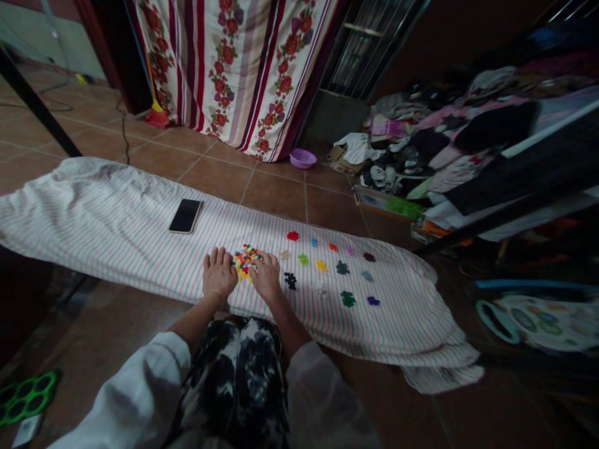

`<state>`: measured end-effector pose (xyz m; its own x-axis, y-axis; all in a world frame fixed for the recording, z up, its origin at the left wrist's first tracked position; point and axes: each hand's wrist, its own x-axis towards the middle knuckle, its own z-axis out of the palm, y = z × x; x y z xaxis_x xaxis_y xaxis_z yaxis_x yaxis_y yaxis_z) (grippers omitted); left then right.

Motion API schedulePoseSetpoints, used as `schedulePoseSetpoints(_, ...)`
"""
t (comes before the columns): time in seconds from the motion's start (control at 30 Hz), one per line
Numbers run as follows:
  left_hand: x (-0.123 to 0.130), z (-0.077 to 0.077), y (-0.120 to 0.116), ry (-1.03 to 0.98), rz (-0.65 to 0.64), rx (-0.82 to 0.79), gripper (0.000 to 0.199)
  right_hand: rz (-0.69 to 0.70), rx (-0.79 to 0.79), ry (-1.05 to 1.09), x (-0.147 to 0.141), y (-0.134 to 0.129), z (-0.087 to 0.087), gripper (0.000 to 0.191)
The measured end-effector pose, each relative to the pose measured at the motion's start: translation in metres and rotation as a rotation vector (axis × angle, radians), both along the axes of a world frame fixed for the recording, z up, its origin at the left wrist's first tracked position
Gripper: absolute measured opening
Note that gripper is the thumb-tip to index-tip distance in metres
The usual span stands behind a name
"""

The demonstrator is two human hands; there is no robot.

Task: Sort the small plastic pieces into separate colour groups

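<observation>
Dim light over a tiled floor (276, 190); floral, striped curtain (246, 75) at rear, dark barred panel (358, 62) to its right, pale wall (23, 40) at far left, clothes (444, 128) heaped at right

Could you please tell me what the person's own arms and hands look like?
The left hand and right hand are bare, without gloves. The left sleeve and right sleeve are pale, loose and plain, ending well short of the hands.
</observation>
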<state>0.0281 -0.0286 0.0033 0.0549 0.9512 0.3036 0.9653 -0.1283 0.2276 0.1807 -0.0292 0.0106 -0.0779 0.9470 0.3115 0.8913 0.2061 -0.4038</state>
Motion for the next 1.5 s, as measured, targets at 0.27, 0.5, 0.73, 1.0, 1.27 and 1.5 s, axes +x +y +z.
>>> schedulePoseSetpoints(0.27, 0.000, 0.000, 0.000, -0.020, 0.001, -0.010, 0.036, 0.006, 0.003, -0.004, -0.004, 0.001, 0.001, 0.014)
schedulePoseSetpoints(0.5, 0.000, -0.003, 0.000, 0.000, 0.006, 0.007, 0.037, -0.004, 0.063, 0.073, -0.004, 0.001, 0.005, 0.012)
schedulePoseSetpoints(0.73, 0.001, 0.000, -0.001, 0.001, 0.000, 0.013, 0.036, -0.040, 0.168, 0.151, 0.008, -0.008, 0.006, 0.014)
schedulePoseSetpoints(1.0, 0.000, 0.001, -0.001, 0.010, 0.000, 0.005, 0.036, -0.188, 0.402, 0.139, 0.072, -0.040, -0.004, 0.016)
schedulePoseSetpoints(1.27, 0.000, -0.001, 0.000, 0.006, -0.005, 0.023, 0.035, -0.419, 0.474, 0.025, 0.157, -0.074, -0.035, 0.022)
schedulePoseSetpoints(1.5, -0.001, -0.003, 0.000, 0.003, -0.002, 0.025, 0.036, -0.502, 0.393, 0.014, 0.174, -0.078, -0.051, 0.027)
